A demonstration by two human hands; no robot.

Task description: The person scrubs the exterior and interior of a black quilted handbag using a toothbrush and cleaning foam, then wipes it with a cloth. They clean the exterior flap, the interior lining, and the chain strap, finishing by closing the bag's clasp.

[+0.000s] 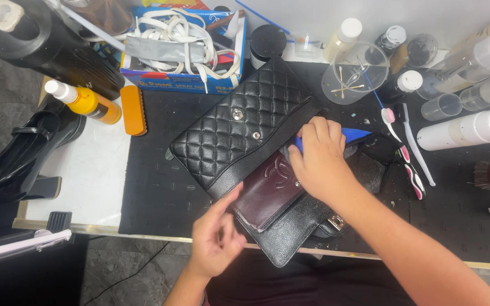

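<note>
A black quilted handbag (231, 136) lies open on a black mat (160, 187), its flap thrown back toward the far side. The dark burgundy lining (265, 192) shows inside. My right hand (320, 158) presses a blue cloth (354, 135) against the inside of the bag near the flap's fold. My left hand (216, 235) is at the near edge of the bag, its fingers pinching the edge of the burgundy inner flap. The bag's metal clasp (337, 222) sticks out near my right forearm.
A blue box (184, 82) of white straps stands at the back. An orange bottle (86, 103) and orange brush (134, 110) lie at the left. Toothbrushes (406, 144), a clear cup (354, 73) with cotton swabs and several white spray bottles (469, 129) crowd the right.
</note>
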